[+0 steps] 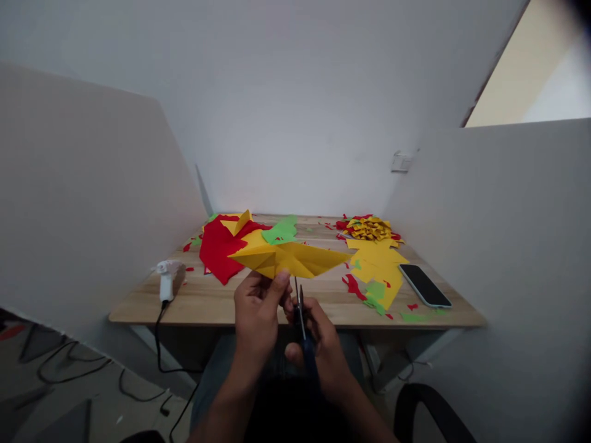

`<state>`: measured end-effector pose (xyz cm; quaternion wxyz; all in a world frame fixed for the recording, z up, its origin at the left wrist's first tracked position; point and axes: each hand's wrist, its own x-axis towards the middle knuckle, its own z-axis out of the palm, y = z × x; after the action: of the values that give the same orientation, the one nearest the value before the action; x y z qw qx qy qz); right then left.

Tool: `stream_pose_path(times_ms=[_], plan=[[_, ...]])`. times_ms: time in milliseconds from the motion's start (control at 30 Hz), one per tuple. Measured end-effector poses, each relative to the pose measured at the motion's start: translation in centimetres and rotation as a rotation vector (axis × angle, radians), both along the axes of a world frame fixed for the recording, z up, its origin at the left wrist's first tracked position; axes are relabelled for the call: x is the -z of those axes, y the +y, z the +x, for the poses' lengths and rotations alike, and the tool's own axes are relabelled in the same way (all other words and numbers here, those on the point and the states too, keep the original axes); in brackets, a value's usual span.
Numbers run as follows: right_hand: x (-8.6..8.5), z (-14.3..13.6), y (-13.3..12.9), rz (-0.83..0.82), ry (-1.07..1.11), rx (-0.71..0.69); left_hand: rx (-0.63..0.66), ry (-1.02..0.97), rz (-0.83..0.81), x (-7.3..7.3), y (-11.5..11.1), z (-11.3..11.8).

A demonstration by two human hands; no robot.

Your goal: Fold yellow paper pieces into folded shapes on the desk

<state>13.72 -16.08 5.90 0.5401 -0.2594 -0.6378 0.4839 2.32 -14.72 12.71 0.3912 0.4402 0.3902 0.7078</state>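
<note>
Yellow folded paper (295, 259), creased and pointed at both ends, was pinched between thumb and fingers of the left hand (256, 307), raised near the middle of the table (207, 311)'s front edge. Just below it, the right hand (325, 344) gripped scissors (303, 323) with blades upward and slightly parted; whether they touched the paper could not be told. A white glue gun (167, 283) stood near the front left corner, red paper (218, 252) lay toward the back left corner, and a smartphone (425, 286) rested by the right edge.
</note>
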Motion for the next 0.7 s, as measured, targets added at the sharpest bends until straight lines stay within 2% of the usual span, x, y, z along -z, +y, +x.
stream_pose_path(times_ms=[167,467,600,700], plan=[[-2.0,0.1,-0.4,-0.045,0.07,-0.039,0.016,0.058,-0.015,-0.3,-1.4,0.2],[-4.8,1.4,-1.6,-0.044,0.034,-0.128,-0.015,0.29,-0.044,-2.4,-3.6,0.3],[-5.6,1.9,-2.2,-0.045,0.013,-0.206,-0.067,0.312,-0.061,-2.9,-4.2,0.5],[-5.7,1.9,-2.4,-0.059,-0.001,-0.204,-0.079,0.322,-0.058,-2.9,-4.3,0.5]])
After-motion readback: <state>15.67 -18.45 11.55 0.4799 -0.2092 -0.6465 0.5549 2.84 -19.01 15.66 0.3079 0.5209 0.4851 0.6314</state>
